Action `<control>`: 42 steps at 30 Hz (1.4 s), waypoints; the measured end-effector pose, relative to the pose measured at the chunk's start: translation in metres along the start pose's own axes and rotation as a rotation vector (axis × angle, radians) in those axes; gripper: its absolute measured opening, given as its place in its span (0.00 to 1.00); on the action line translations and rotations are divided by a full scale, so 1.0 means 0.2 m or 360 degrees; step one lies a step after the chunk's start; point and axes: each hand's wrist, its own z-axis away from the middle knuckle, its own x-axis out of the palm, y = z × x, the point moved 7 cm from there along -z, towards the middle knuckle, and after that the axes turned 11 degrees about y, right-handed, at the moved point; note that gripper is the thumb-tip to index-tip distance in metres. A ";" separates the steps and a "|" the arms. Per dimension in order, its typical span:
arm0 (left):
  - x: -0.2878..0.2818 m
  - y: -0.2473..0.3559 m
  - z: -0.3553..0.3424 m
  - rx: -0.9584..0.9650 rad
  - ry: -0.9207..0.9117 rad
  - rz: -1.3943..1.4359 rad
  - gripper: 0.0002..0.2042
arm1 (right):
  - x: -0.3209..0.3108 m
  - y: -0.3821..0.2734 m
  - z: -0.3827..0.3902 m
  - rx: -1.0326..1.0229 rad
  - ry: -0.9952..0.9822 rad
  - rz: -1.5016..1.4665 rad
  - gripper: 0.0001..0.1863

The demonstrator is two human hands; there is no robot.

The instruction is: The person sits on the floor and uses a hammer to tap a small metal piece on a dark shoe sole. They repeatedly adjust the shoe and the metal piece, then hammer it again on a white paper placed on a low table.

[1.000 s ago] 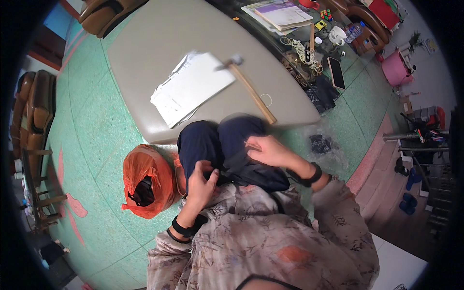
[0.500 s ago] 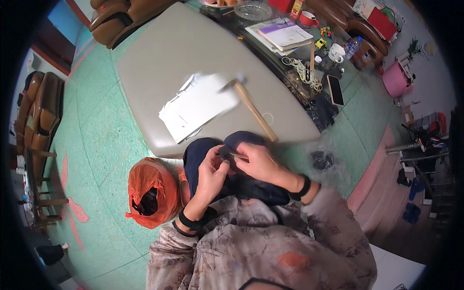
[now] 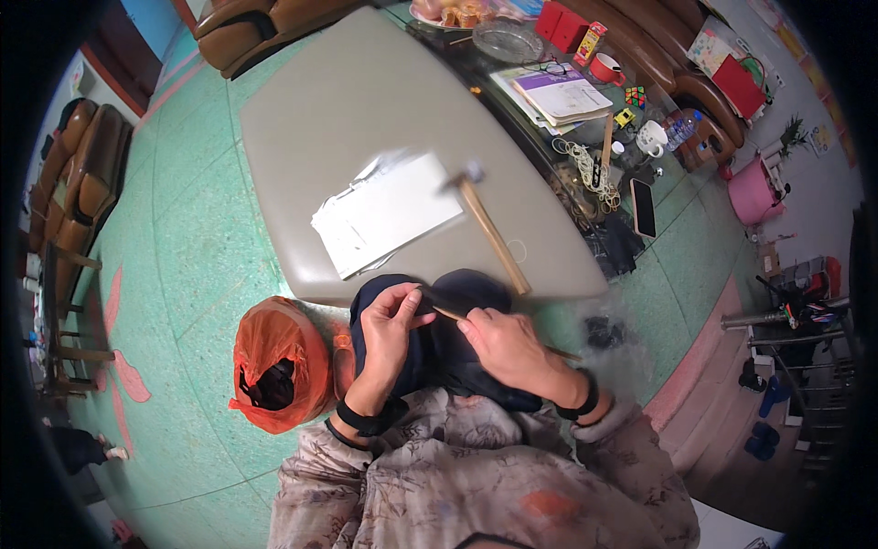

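My left hand is closed, its thumb and fingertips pinching a small dark flat piece above my knees. Wrapped round a slim brown stick-like tool is my right hand; the tool's tip points at the dark piece, and its other end shows beyond the hand. Whether tip and piece touch, I cannot tell. Just ahead, a hammer with a wooden handle lies on the beige padded ottoman. To its left is a stack of white paper.
An orange plastic bag with dark contents stands on the green floor by my left leg. At the right, a dark glass table holds a phone, a coil of pale cord, a white mug, notebooks and a glass ashtray.
My hands have drawn slightly apart, and the brown tool's rear end now shows beyond my right hand. The whole view has shifted a little; hammer and paper keep their places on the ottoman.
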 end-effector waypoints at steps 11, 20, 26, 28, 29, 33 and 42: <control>0.02 -0.07 0.02 -0.0237 -0.0017 0.0157 0.06 | 0.06 0.05 -0.04 -0.0040 0.0288 0.0005 0.11; 0.05 -0.05 0.00 -0.0134 -0.0110 0.0074 0.06 | 0.10 0.13 -0.05 0.0152 0.0405 -0.0416 0.08; 0.00 -0.10 -0.03 -0.0252 -0.0004 0.0077 0.05 | 0.14 0.14 -0.05 -0.0011 0.0180 -0.0267 0.09; 0.00 -0.11 -0.04 -0.0246 -0.0010 0.0114 0.06 | 0.13 0.13 -0.03 -0.0064 0.0150 -0.0177 0.09; 0.00 -0.11 -0.04 -0.0239 -0.0008 0.0130 0.06 | 0.12 0.11 -0.03 -0.0101 0.0161 -0.0160 0.09; -0.01 -0.09 -0.04 -0.0167 -0.0023 -0.0034 0.06 | 0.13 0.02 -0.02 -0.0307 0.0103 -0.0065 0.09; 0.02 -0.10 -0.02 -0.0367 -0.0023 0.0266 0.06 | 0.14 0.08 -0.05 -0.0138 0.0123 -0.0193 0.10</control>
